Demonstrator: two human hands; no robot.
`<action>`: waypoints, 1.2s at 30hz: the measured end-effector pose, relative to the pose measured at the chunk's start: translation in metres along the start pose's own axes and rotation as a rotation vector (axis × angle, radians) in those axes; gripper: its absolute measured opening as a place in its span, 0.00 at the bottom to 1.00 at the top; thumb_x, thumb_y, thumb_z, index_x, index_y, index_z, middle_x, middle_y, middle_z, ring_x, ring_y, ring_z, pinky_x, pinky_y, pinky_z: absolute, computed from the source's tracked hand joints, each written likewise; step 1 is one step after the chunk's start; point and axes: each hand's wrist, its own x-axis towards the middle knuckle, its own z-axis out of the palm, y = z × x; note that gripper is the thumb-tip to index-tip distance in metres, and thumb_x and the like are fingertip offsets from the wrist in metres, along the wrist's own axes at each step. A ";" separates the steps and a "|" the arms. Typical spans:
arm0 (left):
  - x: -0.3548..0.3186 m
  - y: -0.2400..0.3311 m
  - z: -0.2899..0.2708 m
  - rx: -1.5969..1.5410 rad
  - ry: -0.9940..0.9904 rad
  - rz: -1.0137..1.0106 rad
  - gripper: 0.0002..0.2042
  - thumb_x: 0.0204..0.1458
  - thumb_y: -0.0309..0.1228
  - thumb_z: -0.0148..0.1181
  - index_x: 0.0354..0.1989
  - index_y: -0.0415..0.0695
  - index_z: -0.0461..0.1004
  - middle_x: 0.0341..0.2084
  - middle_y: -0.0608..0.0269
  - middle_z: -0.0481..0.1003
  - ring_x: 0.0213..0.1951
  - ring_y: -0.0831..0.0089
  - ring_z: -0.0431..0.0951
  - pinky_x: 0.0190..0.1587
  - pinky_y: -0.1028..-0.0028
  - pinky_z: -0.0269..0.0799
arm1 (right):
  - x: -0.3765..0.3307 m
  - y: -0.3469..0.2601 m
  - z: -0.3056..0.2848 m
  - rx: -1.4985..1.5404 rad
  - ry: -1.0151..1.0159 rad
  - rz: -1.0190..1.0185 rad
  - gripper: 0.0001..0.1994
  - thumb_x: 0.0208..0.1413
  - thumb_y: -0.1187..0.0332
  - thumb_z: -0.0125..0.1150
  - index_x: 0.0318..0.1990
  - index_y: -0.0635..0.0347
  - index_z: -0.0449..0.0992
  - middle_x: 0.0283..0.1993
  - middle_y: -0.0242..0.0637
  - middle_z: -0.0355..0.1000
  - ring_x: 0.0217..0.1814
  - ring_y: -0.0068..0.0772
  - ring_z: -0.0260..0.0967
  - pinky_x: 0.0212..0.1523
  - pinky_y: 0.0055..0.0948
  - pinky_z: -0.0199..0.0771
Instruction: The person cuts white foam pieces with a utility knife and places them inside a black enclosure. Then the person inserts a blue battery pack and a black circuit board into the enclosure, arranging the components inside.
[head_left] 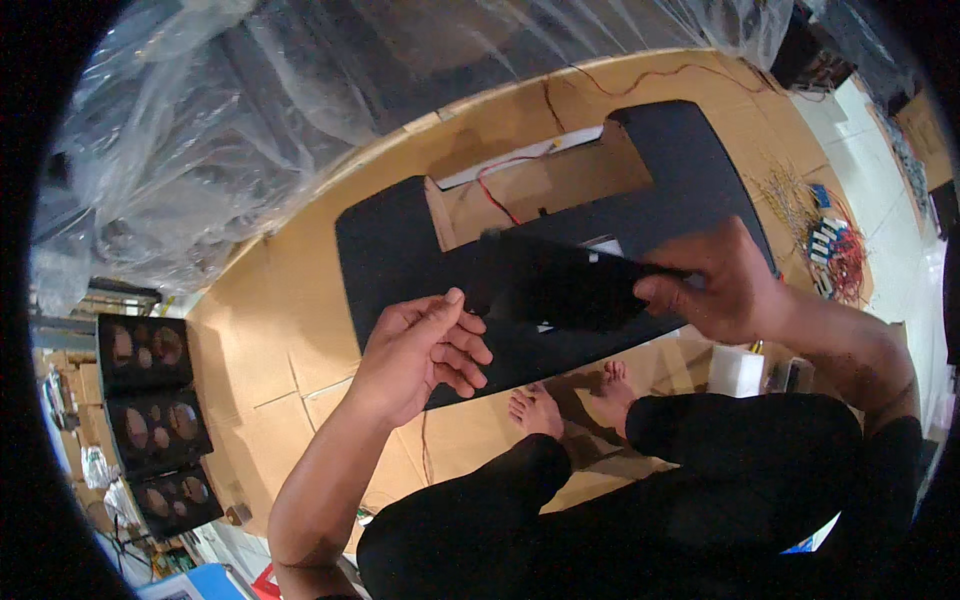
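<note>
A flat black piece (565,282), blurred by motion so that its exact kind is unclear, hangs over the middle of the work. Its right end is gripped by my right hand (712,282), thumb on the near side. Just left of the piece, my left hand (420,350) is raised with its fingers loosely curled and apart, holding nothing. Beneath both hands lies a large black board (685,150) with a wide rectangular cutout on its far side. A red wire (484,188) runs through that cutout. The held piece hides part of the board's centre.
Brown cardboard (270,340) covers the floor under the board. Clear plastic sheeting (250,110) drapes along the far side. Black panels with round holes (155,430) stand at the left. Bundled wires with blue connectors (835,245) and a white block (736,370) lie to the right.
</note>
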 end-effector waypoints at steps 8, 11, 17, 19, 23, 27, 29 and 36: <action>0.038 -0.010 -0.011 0.177 -0.118 0.224 0.11 0.65 0.35 0.58 0.40 0.37 0.76 0.30 0.55 0.80 0.30 0.70 0.83 0.33 0.73 0.80 | 0.015 0.026 -0.014 0.377 -0.032 0.338 0.08 0.60 0.70 0.65 0.36 0.69 0.81 0.26 0.43 0.78 0.26 0.30 0.78 0.29 0.27 0.77; 0.040 -0.018 -0.017 0.525 0.134 0.666 0.06 0.60 0.27 0.64 0.41 0.39 0.77 0.36 0.59 0.81 0.35 0.74 0.82 0.39 0.75 0.79 | 0.016 0.028 -0.024 -0.138 0.025 -0.014 0.07 0.57 0.72 0.66 0.38 0.68 0.82 0.27 0.45 0.79 0.28 0.37 0.78 0.30 0.31 0.78; 0.039 -0.024 -0.003 1.065 0.324 1.151 0.18 0.47 0.30 0.74 0.46 0.39 0.79 0.46 0.53 0.79 0.48 0.57 0.80 0.52 0.63 0.77 | 0.012 0.078 -0.009 -0.641 0.151 -0.683 0.17 0.43 0.72 0.65 0.42 0.70 0.81 0.42 0.50 0.79 0.40 0.44 0.79 0.37 0.39 0.83; 0.044 -0.035 -0.001 1.185 0.297 1.257 0.23 0.46 0.37 0.75 0.49 0.38 0.79 0.49 0.52 0.78 0.52 0.54 0.79 0.56 0.60 0.75 | 0.001 0.077 -0.004 -0.719 0.131 -0.689 0.21 0.37 0.71 0.63 0.43 0.71 0.80 0.44 0.51 0.78 0.42 0.44 0.79 0.39 0.39 0.85; 0.052 -0.039 0.017 1.303 0.141 1.322 0.26 0.52 0.45 0.70 0.49 0.34 0.78 0.51 0.46 0.77 0.55 0.48 0.77 0.59 0.56 0.73 | -0.009 0.089 0.016 -0.746 0.150 -0.742 0.26 0.31 0.70 0.58 0.44 0.72 0.80 0.43 0.51 0.77 0.45 0.44 0.78 0.42 0.37 0.86; 0.057 -0.054 0.026 1.419 0.107 1.295 0.25 0.55 0.48 0.66 0.48 0.35 0.79 0.51 0.46 0.78 0.55 0.48 0.77 0.58 0.55 0.75 | -0.011 0.088 0.028 -0.681 0.104 -0.700 0.27 0.31 0.68 0.56 0.44 0.73 0.80 0.44 0.51 0.77 0.46 0.45 0.78 0.45 0.39 0.86; 0.059 -0.053 0.024 1.437 0.063 1.355 0.21 0.57 0.46 0.64 0.45 0.36 0.80 0.49 0.47 0.78 0.55 0.49 0.78 0.57 0.55 0.77 | -0.015 0.088 0.029 -0.678 0.110 -0.721 0.26 0.31 0.68 0.56 0.43 0.72 0.81 0.43 0.50 0.77 0.46 0.45 0.78 0.46 0.39 0.86; 0.062 -0.055 0.024 1.408 -0.006 1.319 0.19 0.61 0.43 0.60 0.45 0.37 0.79 0.50 0.45 0.78 0.57 0.49 0.76 0.60 0.53 0.75 | -0.015 0.093 0.034 -0.671 0.109 -0.719 0.25 0.33 0.67 0.57 0.43 0.70 0.82 0.43 0.50 0.78 0.45 0.44 0.79 0.47 0.38 0.86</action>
